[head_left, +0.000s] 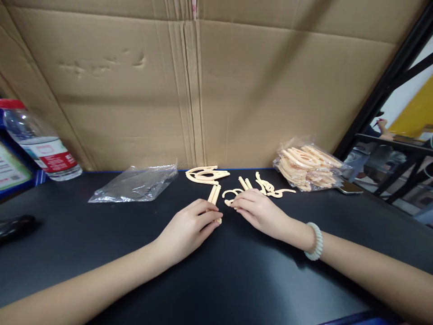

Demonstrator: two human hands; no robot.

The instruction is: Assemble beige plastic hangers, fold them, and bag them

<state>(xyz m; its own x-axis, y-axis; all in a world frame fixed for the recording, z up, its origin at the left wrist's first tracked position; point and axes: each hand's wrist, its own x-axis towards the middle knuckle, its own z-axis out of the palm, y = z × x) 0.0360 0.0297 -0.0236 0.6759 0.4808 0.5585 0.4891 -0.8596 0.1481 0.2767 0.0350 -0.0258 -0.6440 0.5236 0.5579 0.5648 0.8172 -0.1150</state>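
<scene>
Lying flat on the black table, the two straight beige sticks sit side by side, pretty much dead centre. Their long axis runs away from the person, with the far ends tipped a bit to the right and pointing at the cardboard wall.

The left hand comes in palm down from the lower left. Its fingers are close together and curled over the near ends of the sticks. Can't tell if that's a real grip or just pressing them down, since the thumb is hidden.

The right hand is palm down too, with a bead bracelet on the wrist. Its fingers are narrow and stretched left, tips touching a small curved hook piece. Can't tell whether it's actually pinched.

Just beyond the sticks is a little pile of curved pieces. A full bag of parts is off to the right, and an empty plastic bag to the left.
</scene>
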